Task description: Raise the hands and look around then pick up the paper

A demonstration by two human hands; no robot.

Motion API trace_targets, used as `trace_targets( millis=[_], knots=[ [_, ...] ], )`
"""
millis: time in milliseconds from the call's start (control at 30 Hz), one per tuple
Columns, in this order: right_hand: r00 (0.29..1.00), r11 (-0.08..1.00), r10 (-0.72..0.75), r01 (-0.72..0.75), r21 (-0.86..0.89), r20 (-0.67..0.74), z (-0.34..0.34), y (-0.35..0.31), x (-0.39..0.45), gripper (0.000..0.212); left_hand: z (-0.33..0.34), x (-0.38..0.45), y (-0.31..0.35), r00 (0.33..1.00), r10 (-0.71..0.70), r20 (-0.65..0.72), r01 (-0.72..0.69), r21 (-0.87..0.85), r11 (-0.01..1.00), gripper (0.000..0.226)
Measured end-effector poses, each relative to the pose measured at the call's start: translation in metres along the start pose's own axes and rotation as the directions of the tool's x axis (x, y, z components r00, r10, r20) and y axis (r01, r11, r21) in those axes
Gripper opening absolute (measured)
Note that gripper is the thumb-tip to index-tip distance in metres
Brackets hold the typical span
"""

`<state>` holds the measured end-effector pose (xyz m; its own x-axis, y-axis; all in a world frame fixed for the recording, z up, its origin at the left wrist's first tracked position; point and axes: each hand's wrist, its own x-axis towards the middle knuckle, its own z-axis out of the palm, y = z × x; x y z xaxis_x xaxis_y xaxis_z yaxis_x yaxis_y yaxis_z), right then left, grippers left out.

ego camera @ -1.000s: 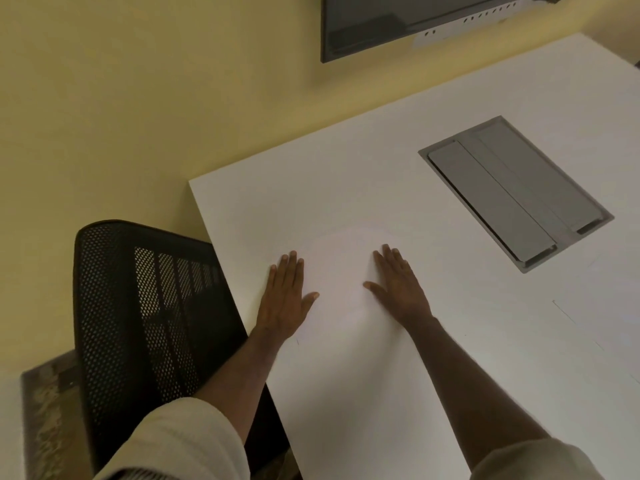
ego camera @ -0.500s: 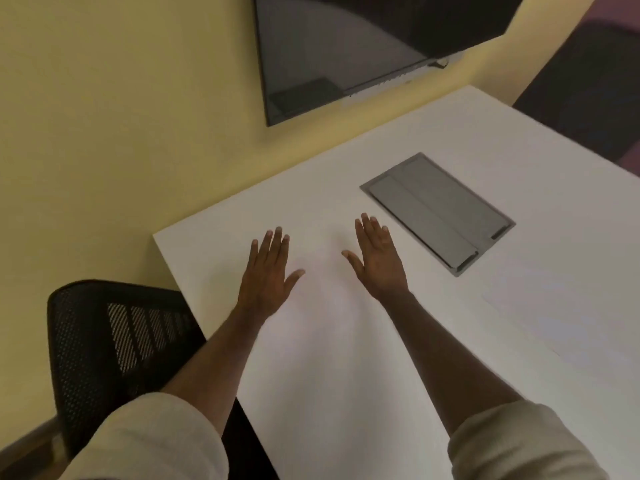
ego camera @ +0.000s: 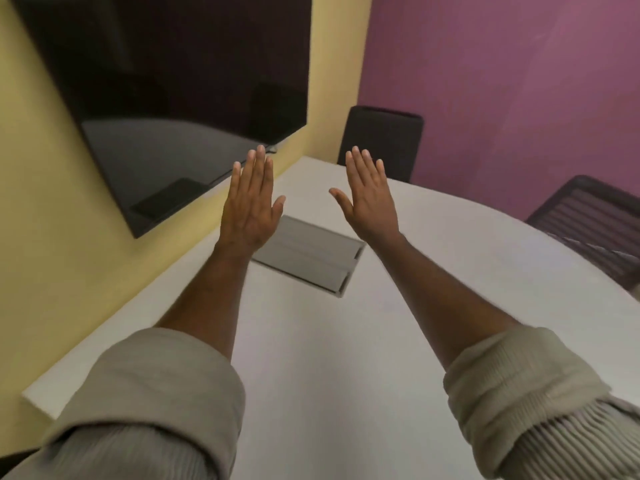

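Both arms stretch forward over a white table (ego camera: 311,358). My left hand (ego camera: 250,202) is raised above the table with straight fingers held together and the thumb out, holding nothing. My right hand (ego camera: 370,197) is raised beside it in the same flat pose, also holding nothing. Below and between the two hands a grey hatch (ego camera: 311,259) is set flush into the tabletop. Beige sleeves are rolled up on both forearms.
A dark wall screen (ego camera: 166,91) hangs on the yellow wall at the left. A black chair (ego camera: 381,143) stands at the table's far end against a purple wall. Another dark chair (ego camera: 588,223) stands at the right edge.
Both hands have lifted off the tabletop and now hover in the air. The view has tilted up and turned right, bringing the screen, purple wall and far chairs into sight.
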<state>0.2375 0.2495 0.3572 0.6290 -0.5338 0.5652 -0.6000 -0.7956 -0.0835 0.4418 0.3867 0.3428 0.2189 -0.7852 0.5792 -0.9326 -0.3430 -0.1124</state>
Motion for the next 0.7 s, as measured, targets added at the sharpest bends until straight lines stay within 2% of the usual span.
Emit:
trace_targets(
  millis=[167, 367, 533, 700],
  knots=[
    [0.992, 0.985, 0.094, -0.105, -0.138, -0.088, -0.074, 0.061, -0.015, 0.074, -0.029, 0.056, 0.073, 0.994, 0.081, -0.073, -0.085, -0.057, 0.995, 0.07],
    [0.945, 0.941, 0.252, -0.289, -0.176, -0.207, -0.154, 0.129, -0.059, 0.075, -0.072, 0.106, 0.181, 0.964, 0.214, -0.159, -0.234, -0.116, 0.965, 0.067],
    [0.899, 0.882, 0.32, -0.398, -0.253, -0.3, -0.237, 0.188, -0.122, 0.073, -0.115, 0.124, 0.281, 0.912, 0.326, -0.25, -0.372, -0.167, 0.913, 0.066],
    [0.833, 0.81, 0.401, -0.517, -0.279, -0.38, -0.329, 0.238, -0.211, 0.074, -0.168, 0.107, 0.395, 0.85, 0.416, -0.323, -0.493, -0.211, 0.844, 0.065]
  ],
)
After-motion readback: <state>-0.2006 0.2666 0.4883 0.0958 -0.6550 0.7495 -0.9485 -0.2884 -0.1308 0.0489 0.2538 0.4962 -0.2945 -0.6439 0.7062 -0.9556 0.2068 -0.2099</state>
